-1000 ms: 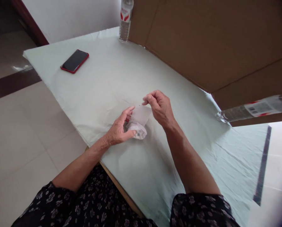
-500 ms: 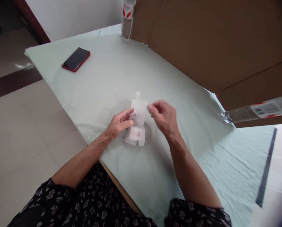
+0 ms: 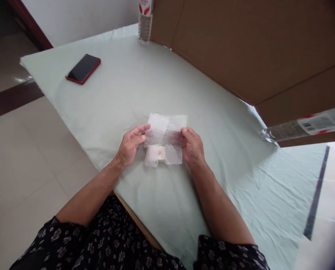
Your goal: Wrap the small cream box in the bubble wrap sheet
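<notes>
A sheet of bubble wrap (image 3: 167, 131) lies spread near the middle of the cloth-covered table, its right side folded out. On its near part rests a small pale item (image 3: 157, 152) with a faint reddish mark, partly covered by the wrap; its kind cannot be made out. My left hand (image 3: 131, 144) holds the wrap's left edge between thumb and fingers. The right edge is pinched between the thumb and fingers of my right hand (image 3: 193, 144).
A phone in a red case (image 3: 83, 69) lies at the table's far left. One water bottle (image 3: 144, 26) stands beside a large brown cardboard panel (image 3: 226, 41); another bottle (image 3: 305, 127) lies against it on the right. Pale green cloth (image 3: 108, 93) covers the table.
The right side of the bubble wrap has been opened out to the right, making the sheet wider. My right hand has moved from beside the wrap to gripping its edge.
</notes>
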Motion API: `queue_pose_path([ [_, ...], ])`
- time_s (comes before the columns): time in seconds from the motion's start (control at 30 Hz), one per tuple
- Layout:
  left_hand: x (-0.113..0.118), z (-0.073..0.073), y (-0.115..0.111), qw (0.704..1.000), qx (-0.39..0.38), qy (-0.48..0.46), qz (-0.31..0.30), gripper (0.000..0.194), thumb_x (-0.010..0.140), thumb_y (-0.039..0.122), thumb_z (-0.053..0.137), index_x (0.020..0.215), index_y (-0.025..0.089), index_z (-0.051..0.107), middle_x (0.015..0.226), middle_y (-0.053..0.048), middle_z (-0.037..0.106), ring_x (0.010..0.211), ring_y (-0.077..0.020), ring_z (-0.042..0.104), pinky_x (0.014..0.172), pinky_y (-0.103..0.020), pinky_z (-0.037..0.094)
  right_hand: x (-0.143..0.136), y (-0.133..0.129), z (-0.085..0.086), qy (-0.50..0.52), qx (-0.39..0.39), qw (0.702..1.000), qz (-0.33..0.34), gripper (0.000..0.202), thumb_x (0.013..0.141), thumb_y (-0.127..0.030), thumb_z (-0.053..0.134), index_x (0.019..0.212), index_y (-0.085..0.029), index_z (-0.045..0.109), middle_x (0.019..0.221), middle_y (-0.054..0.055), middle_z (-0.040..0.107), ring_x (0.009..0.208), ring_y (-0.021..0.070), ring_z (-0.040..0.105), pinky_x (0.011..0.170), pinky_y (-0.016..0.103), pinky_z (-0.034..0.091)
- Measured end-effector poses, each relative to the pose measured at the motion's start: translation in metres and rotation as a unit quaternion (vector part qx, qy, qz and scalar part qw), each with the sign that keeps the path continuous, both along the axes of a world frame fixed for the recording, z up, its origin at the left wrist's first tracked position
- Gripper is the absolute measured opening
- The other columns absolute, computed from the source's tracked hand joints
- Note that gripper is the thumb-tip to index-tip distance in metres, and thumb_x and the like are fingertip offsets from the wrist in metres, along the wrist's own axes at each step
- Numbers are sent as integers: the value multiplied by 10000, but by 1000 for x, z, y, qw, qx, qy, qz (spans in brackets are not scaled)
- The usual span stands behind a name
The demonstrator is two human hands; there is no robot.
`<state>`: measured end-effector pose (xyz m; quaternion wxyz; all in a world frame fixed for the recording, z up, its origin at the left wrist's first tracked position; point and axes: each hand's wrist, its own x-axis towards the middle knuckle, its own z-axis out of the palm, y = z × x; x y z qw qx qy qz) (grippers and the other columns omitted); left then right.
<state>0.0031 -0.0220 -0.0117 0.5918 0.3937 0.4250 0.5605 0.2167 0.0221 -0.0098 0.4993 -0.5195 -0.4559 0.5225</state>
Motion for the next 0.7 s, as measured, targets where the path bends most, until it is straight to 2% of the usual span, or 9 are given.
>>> queue_pose_path([
  [0.07,2,2,-2,995,26,96,26,465,779,373,697,1203,188,655,1153,-103,684,1081,-246,640,889,-364,520,1,-2,-1,15,-21,999,20,404,805,-633,699,806,-255,556,797,34,736,695,220,709,607,359,577],
  [0.13,3,5,-4,968,71,224,82,433,771,355,720,1168,197,649,1165,-99,634,1023,-224,621,799,-326,512,-1,-3,2,9,-31,998,54,443,762,-637,763,912,-240,636,915,62,775,792,242,745,632,359,587],
  [0.23,5,10,-8,932,112,324,115,314,755,380,743,989,194,647,952,-43,606,761,-148,559,662,-286,463,-7,-4,9,4,-49,993,107,499,684,-593,854,982,-216,720,979,78,793,882,252,754,691,351,591],
  [0.3,7,13,-9,933,107,327,102,301,734,413,755,889,199,611,801,9,560,635,-113,483,617,-273,439,-12,-6,12,19,-52,989,136,493,673,-587,863,974,-213,750,969,70,799,898,242,750,740,355,596],
  [0.37,9,14,-9,935,89,327,103,336,687,423,779,846,204,581,741,40,533,593,-97,453,606,-263,433,-17,-10,14,39,-44,985,163,473,687,-597,850,959,-219,767,944,54,800,900,227,746,798,362,597],
  [0.47,12,15,-6,933,57,334,120,260,663,348,746,780,201,565,678,59,529,570,-89,451,589,-247,416,-22,-16,17,49,-36,981,186,436,723,-617,819,902,-223,774,893,38,790,891,219,742,847,369,590],
  [0.57,9,13,-2,945,24,294,139,115,695,276,637,675,194,560,597,56,527,553,-88,459,557,-226,390,-18,-16,19,24,-37,989,138,418,753,-619,788,864,-217,765,847,44,775,867,218,735,791,348,589],
  [0.7,1,10,4,968,-56,158,186,117,658,289,638,648,195,568,540,60,524,471,-82,426,447,-206,332,-8,-10,14,45,-55,997,17,357,694,-546,814,764,-210,714,744,26,726,695,176,680,583,280,540],
])
